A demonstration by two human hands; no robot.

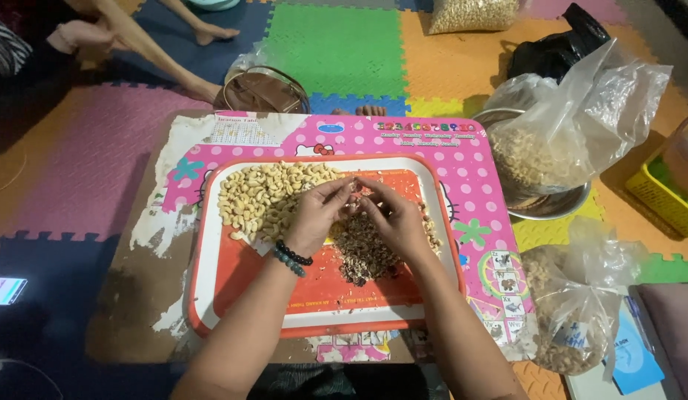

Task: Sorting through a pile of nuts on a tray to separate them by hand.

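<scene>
My left hand (316, 216) and my right hand (392, 216) meet over the middle of an orange and white tray (314, 302). Their fingertips pinch together around a small nut that is mostly hidden between them. A heap of pale peeled cashew nuts (259, 197) lies on the tray's far left part, touching my left hand. Under my right hand sits a pile of brown skins and bits (362, 253). A dark bead bracelet (291, 257) circles my left wrist.
The tray rests on a low pink table (470, 178) with worn edges. To the right stand a metal bowl with a clear bag of nuts (551, 159) and another tied bag of nuts (573, 315). Another person's legs (166, 52) are at the far left, beside a lidded bowl (261, 90).
</scene>
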